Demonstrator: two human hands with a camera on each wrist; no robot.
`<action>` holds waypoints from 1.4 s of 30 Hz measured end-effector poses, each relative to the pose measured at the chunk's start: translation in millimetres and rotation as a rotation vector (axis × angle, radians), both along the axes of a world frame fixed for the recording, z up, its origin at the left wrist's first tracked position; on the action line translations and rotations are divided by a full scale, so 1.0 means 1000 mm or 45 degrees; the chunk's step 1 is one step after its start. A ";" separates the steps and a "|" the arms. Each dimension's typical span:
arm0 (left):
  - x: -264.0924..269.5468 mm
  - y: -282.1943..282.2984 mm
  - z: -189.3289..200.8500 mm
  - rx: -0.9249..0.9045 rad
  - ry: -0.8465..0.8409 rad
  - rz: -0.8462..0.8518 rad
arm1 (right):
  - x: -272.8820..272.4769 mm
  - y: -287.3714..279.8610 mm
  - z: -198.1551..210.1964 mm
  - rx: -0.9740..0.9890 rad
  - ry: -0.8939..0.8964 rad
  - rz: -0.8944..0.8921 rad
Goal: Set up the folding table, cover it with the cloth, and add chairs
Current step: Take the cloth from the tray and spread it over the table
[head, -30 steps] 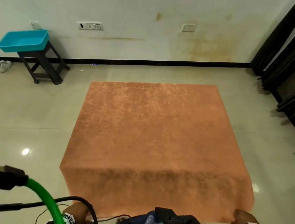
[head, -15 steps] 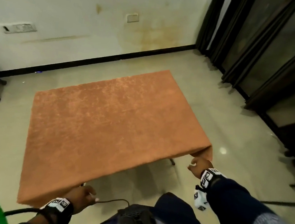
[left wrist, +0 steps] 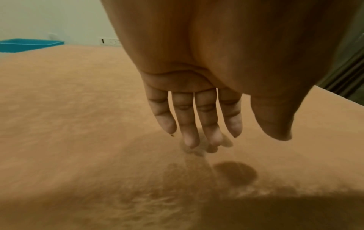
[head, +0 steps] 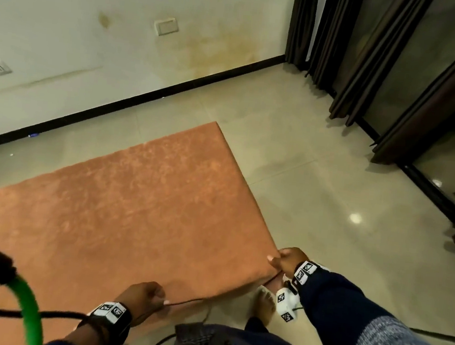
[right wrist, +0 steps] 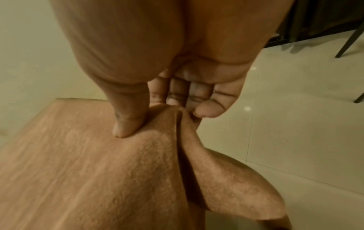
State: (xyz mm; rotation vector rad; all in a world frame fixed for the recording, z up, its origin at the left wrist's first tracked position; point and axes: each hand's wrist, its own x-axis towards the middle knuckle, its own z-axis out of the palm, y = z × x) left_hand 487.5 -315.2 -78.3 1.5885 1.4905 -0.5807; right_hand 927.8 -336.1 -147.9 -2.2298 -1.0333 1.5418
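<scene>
An orange cloth (head: 131, 212) lies spread flat over the table and hides it completely. My right hand (head: 281, 259) pinches the cloth's near right corner. In the right wrist view the thumb (right wrist: 126, 121) presses on top of the cloth (right wrist: 98, 171), the other fingers lie under the fold, and a flap hangs below. My left hand (head: 147, 295) is at the near edge. In the left wrist view its fingers (left wrist: 189, 127) point straight down, with the tips at the cloth (left wrist: 78, 124).
Dark curtains (head: 361, 60) and glass doors line the right side. A stained wall with a black skirting runs behind. A blue tray (left wrist: 29, 45) sits beyond the table's far left. Thin black chair legs (right wrist: 346, 42) stand on the tiled floor to the right. My bare foot (head: 263, 304) is by the near corner.
The head view has swung to the right. My right hand came up from below the hanging corner and now pinches it at table height. My left hand has moved up onto the near edge.
</scene>
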 end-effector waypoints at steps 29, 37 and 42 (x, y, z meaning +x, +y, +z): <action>0.078 0.002 -0.005 -0.098 0.085 0.146 | 0.048 -0.015 0.010 0.085 -0.123 0.472; 0.055 -0.014 0.002 0.007 0.026 0.371 | 0.036 0.013 -0.013 0.031 0.099 0.417; 0.019 -0.035 0.002 0.145 0.046 0.495 | 0.035 0.005 -0.008 0.171 -0.087 0.376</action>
